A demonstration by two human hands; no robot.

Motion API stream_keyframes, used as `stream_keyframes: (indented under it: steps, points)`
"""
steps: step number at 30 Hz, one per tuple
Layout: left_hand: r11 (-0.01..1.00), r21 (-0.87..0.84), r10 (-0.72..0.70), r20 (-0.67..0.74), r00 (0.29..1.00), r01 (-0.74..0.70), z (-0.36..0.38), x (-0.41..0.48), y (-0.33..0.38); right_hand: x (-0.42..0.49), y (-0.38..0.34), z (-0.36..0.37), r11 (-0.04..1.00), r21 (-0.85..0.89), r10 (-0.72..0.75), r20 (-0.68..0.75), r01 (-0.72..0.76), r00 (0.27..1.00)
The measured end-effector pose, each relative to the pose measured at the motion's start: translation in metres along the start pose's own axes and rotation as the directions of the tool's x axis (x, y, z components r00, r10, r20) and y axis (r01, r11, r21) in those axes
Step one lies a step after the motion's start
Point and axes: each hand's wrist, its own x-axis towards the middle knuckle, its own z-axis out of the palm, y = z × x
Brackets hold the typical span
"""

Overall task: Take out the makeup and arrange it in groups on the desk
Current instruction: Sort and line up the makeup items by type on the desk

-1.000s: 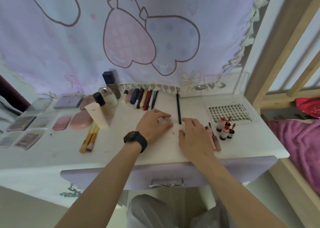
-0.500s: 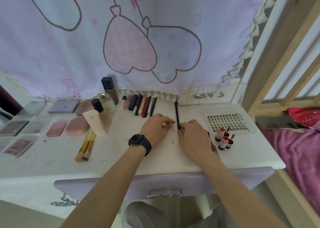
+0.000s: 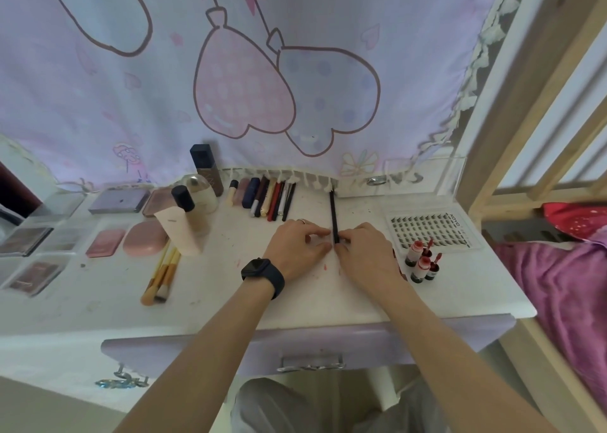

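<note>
A thin black pencil (image 3: 333,214) lies on the white desk (image 3: 328,301), pointing away from me. My left hand (image 3: 294,250) and my right hand (image 3: 366,256) meet at its near end, and the curled fingertips of both pinch it there. A row of lipsticks and pens (image 3: 264,199) lies at the back. Two makeup brushes (image 3: 161,278) lie on the left. Small red bottles (image 3: 422,263) stand just right of my right hand. A clear tray of false lashes (image 3: 430,227) lies behind them.
Bottles (image 3: 184,222) and pink compacts (image 3: 144,237) stand at the left, with flat palettes (image 3: 26,240) further left. A printed curtain (image 3: 246,87) hangs behind the desk. A wooden bed frame (image 3: 525,104) and pink blanket (image 3: 565,288) border the right. A drawer handle (image 3: 310,363) sits below.
Both hands have moved closer together and up to the pencil's near end; a second ago they lay flatter on the desk on either side of it.
</note>
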Motion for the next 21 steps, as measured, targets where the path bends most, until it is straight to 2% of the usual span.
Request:
stream_keyframes:
  steps: [21]
  points:
    - [0.998, 0.007, -0.068, 0.047, 0.997, 0.068, -0.004, -0.003, 0.012, -0.004, 0.002, 0.003, 0.999, -0.041, -0.005, -0.039, 0.004, 0.999]
